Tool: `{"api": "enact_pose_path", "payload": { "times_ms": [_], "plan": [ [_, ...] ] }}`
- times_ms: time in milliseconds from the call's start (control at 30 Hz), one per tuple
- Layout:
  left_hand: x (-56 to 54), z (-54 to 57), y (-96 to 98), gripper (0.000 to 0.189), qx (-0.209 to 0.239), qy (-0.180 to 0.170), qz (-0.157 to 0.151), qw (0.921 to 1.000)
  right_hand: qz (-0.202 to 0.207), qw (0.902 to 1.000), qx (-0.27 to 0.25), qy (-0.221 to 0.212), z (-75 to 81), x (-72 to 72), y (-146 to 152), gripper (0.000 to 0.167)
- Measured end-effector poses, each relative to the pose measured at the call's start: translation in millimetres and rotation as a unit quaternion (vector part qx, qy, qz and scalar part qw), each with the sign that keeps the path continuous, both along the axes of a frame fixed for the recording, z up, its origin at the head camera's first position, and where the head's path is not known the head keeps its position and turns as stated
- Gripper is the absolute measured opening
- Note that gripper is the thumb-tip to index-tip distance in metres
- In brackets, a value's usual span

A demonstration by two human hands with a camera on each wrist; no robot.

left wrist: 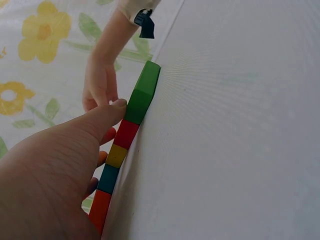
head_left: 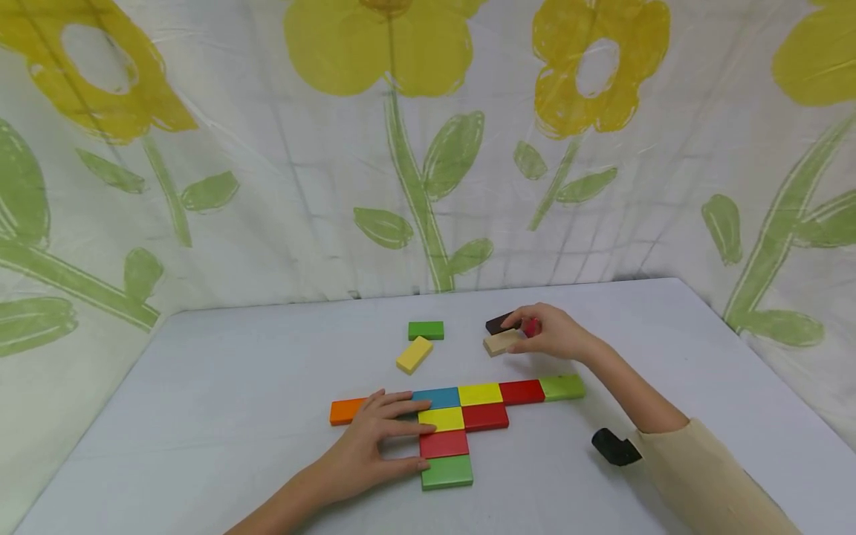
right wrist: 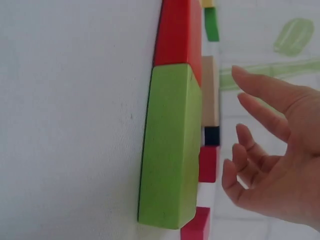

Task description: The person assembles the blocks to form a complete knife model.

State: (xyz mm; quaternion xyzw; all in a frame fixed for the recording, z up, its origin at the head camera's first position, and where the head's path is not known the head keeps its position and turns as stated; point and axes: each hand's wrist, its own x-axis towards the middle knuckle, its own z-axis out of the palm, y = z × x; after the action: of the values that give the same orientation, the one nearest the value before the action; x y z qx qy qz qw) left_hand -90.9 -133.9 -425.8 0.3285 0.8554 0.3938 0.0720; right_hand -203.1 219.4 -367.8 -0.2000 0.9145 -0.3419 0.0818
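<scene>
Flat coloured blocks lie edge to edge in a T-like layout. Its top row runs from an orange block (head_left: pixel 346 412) through a blue block (head_left: pixel 438 398) to a lime green block (head_left: pixel 562 387). The fingers of my left hand (head_left: pixel 374 438) are spread along its left side, touching a yellow block (head_left: pixel 446 420) and, with the thumb, a green block (head_left: pixel 446 472). Farther back, my right hand (head_left: pixel 551 333) hovers with thumb and fingers apart over a tan block (head_left: pixel 501 342). In the right wrist view, a gap separates the right hand (right wrist: pixel 280 150) from that tan block (right wrist: pixel 210 92).
A bright green block (head_left: pixel 426 331) and a pale yellow block (head_left: pixel 414 355) lie behind the layout. Beside the tan block sit a dark brown block (head_left: pixel 498 324) and a red block (head_left: pixel 533 328), partly hidden by the right hand. A flowered curtain (head_left: pixel 321 245) hangs behind the white table (head_left: pixel 234 386).
</scene>
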Motion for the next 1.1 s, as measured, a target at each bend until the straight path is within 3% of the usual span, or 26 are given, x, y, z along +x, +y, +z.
{"api": "enact_pose_path", "payload": {
  "times_ms": [467,833,1100],
  "plan": [
    [-0.4,-0.3,0.1,0.042,0.0,0.006,0.0,1.0,-0.012,0.9988,0.045,-0.015,-9.2,-17.3,10.0,0.036],
    [0.3,-0.7,-0.8,0.042,0.003,0.007,0.002,1.0,-0.002,0.9996,0.027,-0.003,-9.7,-10.4,6.5,0.033],
    [0.6,-1.3,-1.0,0.042,0.005,0.005,0.0,1.0,-0.008,0.9998,0.004,0.015,-20.8,-8.4,-1.7,0.031]
  ]
}}
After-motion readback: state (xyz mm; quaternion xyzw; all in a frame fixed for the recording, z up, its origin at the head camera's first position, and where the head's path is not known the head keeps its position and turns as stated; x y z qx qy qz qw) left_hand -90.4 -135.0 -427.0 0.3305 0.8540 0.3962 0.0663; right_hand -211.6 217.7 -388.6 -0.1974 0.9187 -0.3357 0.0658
